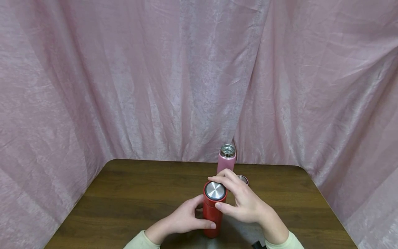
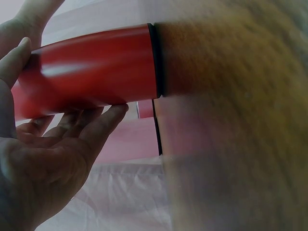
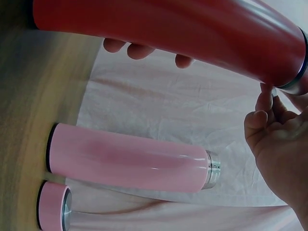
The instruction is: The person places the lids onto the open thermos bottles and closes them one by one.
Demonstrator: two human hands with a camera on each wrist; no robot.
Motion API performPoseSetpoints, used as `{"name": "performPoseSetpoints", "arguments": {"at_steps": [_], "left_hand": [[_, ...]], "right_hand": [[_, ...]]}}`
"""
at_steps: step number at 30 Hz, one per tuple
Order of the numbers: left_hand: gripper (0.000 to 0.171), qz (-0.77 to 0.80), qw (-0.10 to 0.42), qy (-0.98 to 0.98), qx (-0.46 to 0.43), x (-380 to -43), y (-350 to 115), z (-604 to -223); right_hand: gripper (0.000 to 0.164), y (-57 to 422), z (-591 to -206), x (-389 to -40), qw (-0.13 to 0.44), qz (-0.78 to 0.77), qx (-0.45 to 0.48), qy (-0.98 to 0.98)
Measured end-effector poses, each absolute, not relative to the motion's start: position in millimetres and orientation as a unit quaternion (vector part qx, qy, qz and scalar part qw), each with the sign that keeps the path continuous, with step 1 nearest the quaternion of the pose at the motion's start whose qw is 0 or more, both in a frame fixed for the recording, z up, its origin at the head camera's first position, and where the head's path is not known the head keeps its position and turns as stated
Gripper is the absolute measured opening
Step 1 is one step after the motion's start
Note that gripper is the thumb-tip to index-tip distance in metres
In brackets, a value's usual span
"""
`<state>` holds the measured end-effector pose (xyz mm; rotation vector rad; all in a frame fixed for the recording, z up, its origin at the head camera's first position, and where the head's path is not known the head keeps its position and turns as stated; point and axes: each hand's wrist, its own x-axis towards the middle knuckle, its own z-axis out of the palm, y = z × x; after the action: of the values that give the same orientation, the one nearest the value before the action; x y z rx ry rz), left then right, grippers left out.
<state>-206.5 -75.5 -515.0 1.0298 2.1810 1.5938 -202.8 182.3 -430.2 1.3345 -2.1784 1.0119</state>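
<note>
Head view, red bottle: upright on the brown table point(image 1: 140, 186), near its front edge, between the two hands; red bottle point(image 1: 212, 213).
Head view, lid: the red lid point(image 1: 215, 191) with a silver top sits on the red bottle.
Head view, left hand: the left hand point(image 1: 186, 218) is curled around the bottle's body, thumb on the near side.
Head view, right hand: the right hand point(image 1: 242, 200) grips the red lid, fingers across its far rim, thumb at the near side.
Head view, behind: an open pink bottle point(image 1: 225, 165) stands farther back, a pink lid point(image 1: 243, 179) to its right, partly hidden; a pink curtain point(image 1: 199, 83) hangs beyond.
Left wrist view, left hand: thumb and fingers hold opposite sides of the red bottle.
Right wrist view, pink bottle: upright, metal neck bare, the pink lid just beside it, silver side up.
Right wrist view, right hand: at the red bottle's top; its grip is partly out of frame.
</note>
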Motion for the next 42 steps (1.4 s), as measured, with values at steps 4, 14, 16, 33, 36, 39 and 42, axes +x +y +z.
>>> {"name": "performPoseSetpoints", "arguments": {"at_steps": [4, 14, 16, 33, 36, 39, 42], "left_hand": [[0.060, 0.546, 0.124, 0.749, 0.354, -206.7, -75.6, -514.6], [0.061, 0.543, 0.120, 0.753, 0.352, -206.2, -75.4, -513.3], [0.062, 0.544, 0.120, 0.752, 0.353, -206.3, -75.3, -513.2], [0.060, 0.548, 0.125, 0.750, 0.350, -205.9, -75.5, -513.3], [0.059, 0.548, 0.126, 0.749, 0.350, -205.6, -75.6, -513.2], [0.060, 0.548, 0.127, 0.749, 0.350, -205.7, -75.6, -513.1], [0.060, 0.546, 0.126, 0.750, 0.351, -205.6, -75.6, -513.6]], "right_hand": [[0.059, 181.8, -428.9, -203.2, 0.206, 0.355, 0.469, -0.782], [0.059, 181.0, -428.5, -203.7, 0.207, 0.366, 0.445, -0.790], [0.060, 180.7, -428.7, -203.2, 0.202, 0.371, 0.440, -0.792], [0.070, 181.6, -429.8, -201.4, 0.193, 0.348, 0.461, -0.793], [0.069, 182.5, -430.5, -201.2, 0.186, 0.348, 0.481, -0.783], [0.068, 182.5, -430.4, -201.2, 0.184, 0.351, 0.489, -0.777], [0.066, 181.9, -430.0, -201.2, 0.187, 0.354, 0.493, -0.773]]}}
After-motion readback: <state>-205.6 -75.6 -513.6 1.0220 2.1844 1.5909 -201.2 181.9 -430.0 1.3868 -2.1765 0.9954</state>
